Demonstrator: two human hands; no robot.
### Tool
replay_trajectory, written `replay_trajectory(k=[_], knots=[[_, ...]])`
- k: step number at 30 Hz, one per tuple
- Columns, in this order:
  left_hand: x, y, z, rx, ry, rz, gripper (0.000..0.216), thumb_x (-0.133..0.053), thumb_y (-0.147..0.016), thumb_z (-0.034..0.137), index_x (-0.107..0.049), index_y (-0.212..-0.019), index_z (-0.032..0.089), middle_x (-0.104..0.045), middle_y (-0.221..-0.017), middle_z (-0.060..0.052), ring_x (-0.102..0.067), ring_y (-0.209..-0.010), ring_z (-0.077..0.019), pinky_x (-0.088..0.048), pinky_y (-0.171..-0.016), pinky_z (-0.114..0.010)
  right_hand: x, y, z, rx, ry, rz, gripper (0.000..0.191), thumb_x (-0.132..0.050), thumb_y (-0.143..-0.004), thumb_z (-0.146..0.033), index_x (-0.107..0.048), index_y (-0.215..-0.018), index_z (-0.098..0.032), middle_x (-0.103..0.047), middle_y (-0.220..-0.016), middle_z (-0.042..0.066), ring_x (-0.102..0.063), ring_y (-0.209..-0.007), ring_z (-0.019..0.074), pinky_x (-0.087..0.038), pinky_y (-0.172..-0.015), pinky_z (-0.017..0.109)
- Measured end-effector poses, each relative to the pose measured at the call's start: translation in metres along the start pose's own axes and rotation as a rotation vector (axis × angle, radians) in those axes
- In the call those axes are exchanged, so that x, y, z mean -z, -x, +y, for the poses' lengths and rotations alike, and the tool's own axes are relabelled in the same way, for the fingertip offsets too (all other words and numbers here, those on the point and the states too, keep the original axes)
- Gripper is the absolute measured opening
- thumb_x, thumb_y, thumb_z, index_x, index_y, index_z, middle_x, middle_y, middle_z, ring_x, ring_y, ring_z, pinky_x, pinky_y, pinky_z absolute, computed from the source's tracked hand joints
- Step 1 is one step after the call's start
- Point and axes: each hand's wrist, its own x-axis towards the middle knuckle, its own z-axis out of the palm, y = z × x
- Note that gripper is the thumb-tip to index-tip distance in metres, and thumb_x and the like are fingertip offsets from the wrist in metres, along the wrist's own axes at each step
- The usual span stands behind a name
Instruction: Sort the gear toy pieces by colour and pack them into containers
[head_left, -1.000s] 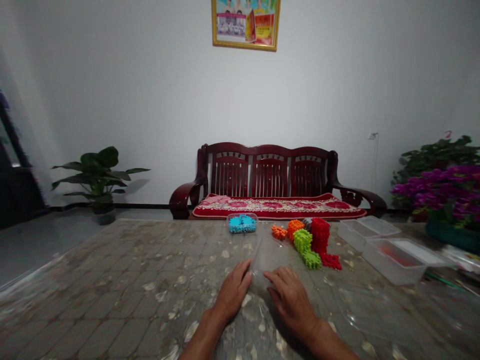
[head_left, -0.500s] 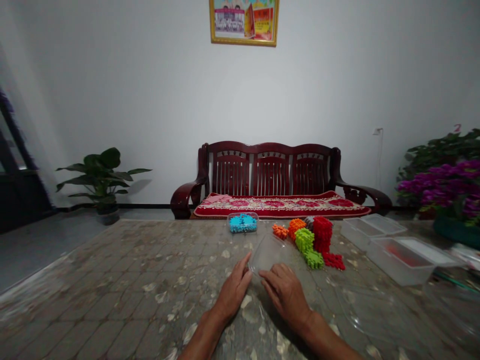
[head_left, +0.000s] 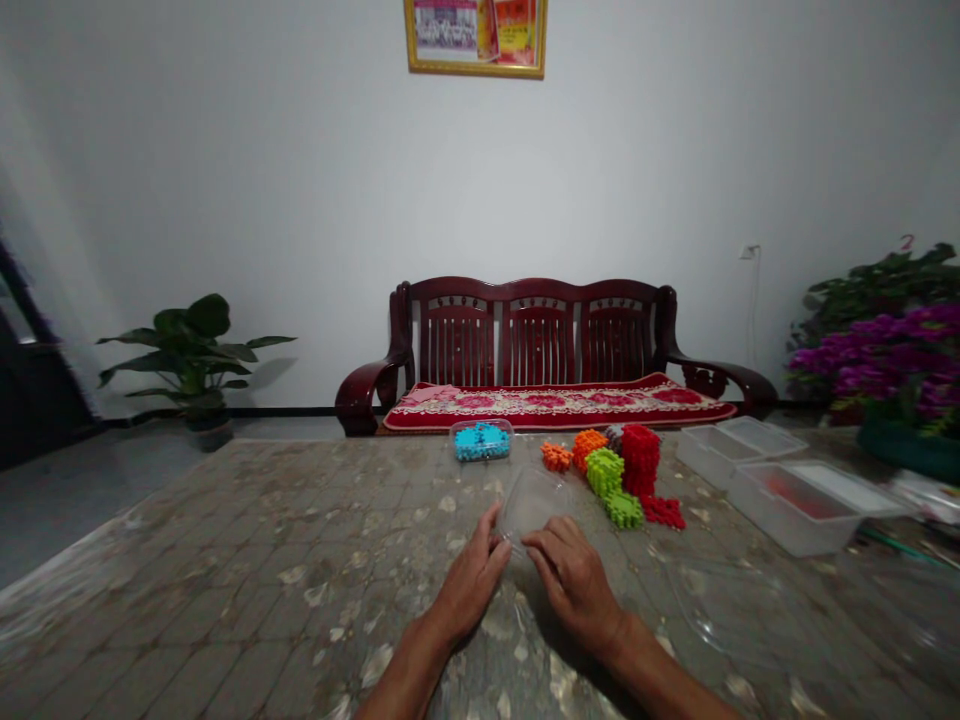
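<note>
Slanting inward, hands [head_left: 576, 580] at clear container [head_left: 536, 500]

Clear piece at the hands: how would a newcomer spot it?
From the sofa, drop to the table in front. The clear piece lies there, nearer the camera than the blue tub. Unlike that tub, it shows no coloured pieces, and the left hand and right hand are at its near end.

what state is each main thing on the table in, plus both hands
Clear plastic container: at both hands' fingertips
Left hand: fingers extended, grip unclear
Right hand: fingers curled, grip unclear
Tub: filled with blue pieces, lid unclear
Green pieces: stacked
Red pieces: stacked, some lower in front
Orange pieces: in two groups
Front frosted box: seemingly open, something red inside
Rear frosted box: seemingly open
</note>
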Motion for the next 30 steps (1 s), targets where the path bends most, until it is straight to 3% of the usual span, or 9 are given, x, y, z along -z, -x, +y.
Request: replay_trajectory(k=[12, 18, 23, 30], knots=[[-0.010, -0.007, -0.004, 0.025, -0.050, 0.208, 0.051, -0.047, -0.091, 0.039, -0.061, -0.135, 0.018, -0.070, -0.138, -0.014, -0.066, -0.126, -0.0279, -0.048, -0.110, -0.043, -0.001, 0.001, -0.004, -0.052, -0.050, 0.110, 0.022, -0.049, -0.104, -0.024, -0.071, -0.102, -0.024, -0.066, -0.085, 0.003, -0.059, -0.083, 0.0196, -0.046, -0.077, 0.032], [-0.006, -0.014, -0.005, 0.109, -0.033, 0.394, 0.040, -0.044, -0.082, 0.025, -0.072, -0.109, 0.017, -0.079, -0.111, -0.012, -0.073, -0.109, -0.0280, -0.054, -0.099, -0.043, 0.019, -0.009, 0.014, -0.452, -0.258, 0.369, 0.026, -0.059, -0.094, -0.043, -0.075, -0.093, -0.023, -0.070, -0.087, 0.004, -0.064, -0.085, 0.0220, -0.050, -0.078, 0.034], [-0.004, -0.016, -0.004, 0.086, -0.024, 0.442, 0.038, -0.047, -0.075, 0.021, -0.075, -0.101, 0.018, -0.080, -0.102, -0.009, -0.073, -0.098, -0.0257, -0.056, -0.091, -0.038, 0.030, -0.016, 0.026, -0.822, -0.452, 0.568, 0.044, -0.067, -0.077, -0.059, -0.076, -0.092, -0.019, -0.071, -0.084, 0.004, -0.061, -0.077, 0.0208, -0.049, -0.072, 0.033], [0.009, -0.014, -0.003, -0.029, -0.145, 0.588, 0.032, -0.047, -0.069, 0.022, -0.074, -0.085, 0.022, -0.074, -0.087, -0.004, -0.066, -0.074, -0.0202, -0.052, -0.075, -0.031, 0.054, -0.023, 0.024, -1.002, -0.786, 0.731, 0.047, -0.081, -0.061, -0.057, -0.075, -0.091, -0.021, -0.063, -0.074, -0.003, -0.054, -0.064, 0.0129, -0.051, -0.063, 0.027]])
